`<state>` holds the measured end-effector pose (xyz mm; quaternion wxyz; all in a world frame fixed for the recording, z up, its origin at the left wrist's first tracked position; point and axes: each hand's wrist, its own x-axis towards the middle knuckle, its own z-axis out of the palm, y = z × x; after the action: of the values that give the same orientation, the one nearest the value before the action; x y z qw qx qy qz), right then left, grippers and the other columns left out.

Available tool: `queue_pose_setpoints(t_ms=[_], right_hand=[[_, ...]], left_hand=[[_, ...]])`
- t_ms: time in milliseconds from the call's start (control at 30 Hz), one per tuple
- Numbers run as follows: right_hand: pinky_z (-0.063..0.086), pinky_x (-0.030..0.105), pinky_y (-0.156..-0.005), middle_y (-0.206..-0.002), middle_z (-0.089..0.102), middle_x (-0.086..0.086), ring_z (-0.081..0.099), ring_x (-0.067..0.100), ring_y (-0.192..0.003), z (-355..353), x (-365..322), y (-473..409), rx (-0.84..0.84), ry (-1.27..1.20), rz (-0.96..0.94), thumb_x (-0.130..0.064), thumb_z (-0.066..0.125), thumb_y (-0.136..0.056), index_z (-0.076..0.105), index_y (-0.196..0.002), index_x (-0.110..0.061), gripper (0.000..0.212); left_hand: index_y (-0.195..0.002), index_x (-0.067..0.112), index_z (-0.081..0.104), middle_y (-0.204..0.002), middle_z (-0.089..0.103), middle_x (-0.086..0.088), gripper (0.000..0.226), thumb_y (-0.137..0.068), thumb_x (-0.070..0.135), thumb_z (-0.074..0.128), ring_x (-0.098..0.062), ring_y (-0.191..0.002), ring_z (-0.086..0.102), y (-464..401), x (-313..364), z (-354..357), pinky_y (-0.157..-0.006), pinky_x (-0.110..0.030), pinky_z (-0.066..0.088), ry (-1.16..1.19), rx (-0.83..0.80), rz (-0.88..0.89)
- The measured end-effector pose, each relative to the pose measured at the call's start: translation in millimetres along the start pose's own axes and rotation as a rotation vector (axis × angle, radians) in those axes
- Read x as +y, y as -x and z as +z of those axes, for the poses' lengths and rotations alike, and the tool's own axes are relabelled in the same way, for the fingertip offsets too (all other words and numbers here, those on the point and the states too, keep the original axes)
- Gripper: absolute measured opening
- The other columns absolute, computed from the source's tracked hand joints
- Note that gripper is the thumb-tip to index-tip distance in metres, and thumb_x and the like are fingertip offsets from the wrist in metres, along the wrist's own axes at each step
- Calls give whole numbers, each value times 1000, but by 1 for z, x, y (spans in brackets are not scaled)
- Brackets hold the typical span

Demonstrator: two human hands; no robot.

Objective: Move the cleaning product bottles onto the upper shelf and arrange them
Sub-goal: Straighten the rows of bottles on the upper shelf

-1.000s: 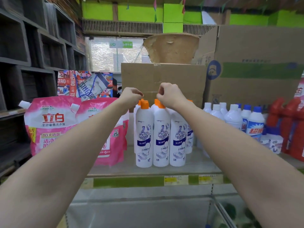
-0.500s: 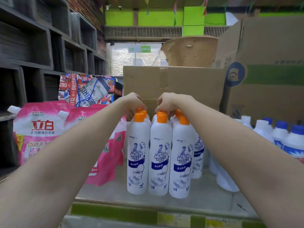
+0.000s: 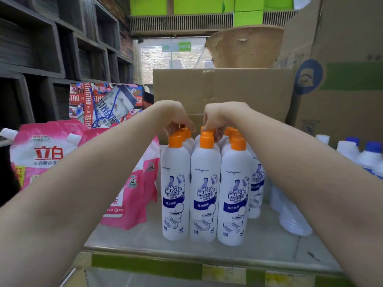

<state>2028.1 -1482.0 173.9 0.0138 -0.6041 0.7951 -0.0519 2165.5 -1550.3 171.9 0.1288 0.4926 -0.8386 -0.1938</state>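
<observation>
Both my hands have dropped onto the orange caps: left hand [image 3: 176, 119] and right hand [image 3: 217, 119] each pinch one behind the front row of bottles [image 3: 205, 189]. They stand clustered on the shelf [image 3: 207, 253], so I'm judging only straightening remains.

Shop: stocked shelf [image 3: 207, 264], cartons [image 3: 223, 90]

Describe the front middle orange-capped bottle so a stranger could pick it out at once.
Find the brown cardboard box at the back of the shelf; before it stands a cluster of white orange-capped bottles. Take the front row of three: the front middle bottle is the one flanked on both sides, directly below the right hand.
</observation>
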Motion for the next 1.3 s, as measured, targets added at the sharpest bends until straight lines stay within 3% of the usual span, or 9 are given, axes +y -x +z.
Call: queue_pose_setpoints(t_ms=[200, 300, 433, 600, 767, 933, 1100, 1200, 1300], right_hand=[[62, 41, -80, -73, 77, 5, 76, 21, -64, 5, -5, -1, 121, -16, 27, -48, 73, -84, 70, -93, -11, 38], [64, 43, -73, -77, 76, 9, 74, 23, -58, 1, -6, -3, 245, -42, 53, -36, 71, -87, 67, -92, -9, 28], [63, 42, -78, -81, 74, 6, 75, 21, -63, 2, -8, -6, 256, 37, 70, -34, 70, -87, 68, -96, -15, 21], [63, 43, -82, -88, 73, 4, 73, 22, -68, 8, -8, -13, 197, 31, 51, -40, 72, -88, 72, -102, -20, 25], [64, 41, -78, -81, 75, 4, 72, 18, -58, 10, -10, -19, 218, -27, 133, -32, 80, -79, 74, -98, -17, 25], [62, 32, -69, -76, 74, 5, 69, 18, -56, 8, -10, -21, 262, -11, 174, -25, 76, -80, 70, -92, -13, 18], [59, 30, -64, -72, 73, 5, 68, 18, -53, 6, -11, -25, 262, 27, 193, -20, 73, -82, 65, -89, -12, 13], [52, 25, -53, -75, 72, 6, 67, 17, -53, 7, -10, -28, 271, 32, 208, -20, 72, -84, 60, -86, -12, 13], [59, 29, -65, -78, 76, 8, 68, 20, -56, 5, -9, -33, 215, 27, 208, -23, 73, -83, 70, -87, -11, 13]], left_hand=[[-111, 4, 62, -99, 72, -14, 49, -87, 44, 75, -24, -74, 72, 0, -18, -2, -64, -34, 61, 121, -6, 15], [-108, 0, 65, -88, 74, -16, 48, -93, 45, 68, -24, -64, 73, -6, -25, -3, -50, -31, 59, 179, 100, 1], [-120, 4, 59, -103, 70, -15, 43, -94, 37, 69, -26, -74, 72, -19, -30, 3, -43, -29, 56, 155, 138, 68], [-124, 7, 64, -115, 69, -14, 29, -97, 17, 65, -30, -92, 72, -29, -36, 13, -78, -43, 63, 112, 38, 96], [-125, 11, 66, -113, 68, -13, 31, -94, 17, 70, -28, -87, 70, -26, -28, 12, -55, -33, 62, 185, 21, 120], [-127, 9, 64, -121, 66, -16, 38, -92, 19, 72, -34, -97, 69, -29, -22, 14, -52, -33, 60, 214, 11, 105], [-122, 3, 65, -120, 66, -17, 37, -88, 14, 76, -38, -105, 66, -31, -19, 13, -86, -50, 60, 309, -12, 75], [-121, 4, 64, -118, 66, -16, 36, -88, 15, 76, -37, -103, 67, -32, -19, 12, -87, -49, 60, 299, -15, 78], [-122, 5, 60, -118, 65, -17, 35, -91, 14, 72, -37, -98, 68, -33, -19, 13, -84, -50, 61, 270, -34, 70]])
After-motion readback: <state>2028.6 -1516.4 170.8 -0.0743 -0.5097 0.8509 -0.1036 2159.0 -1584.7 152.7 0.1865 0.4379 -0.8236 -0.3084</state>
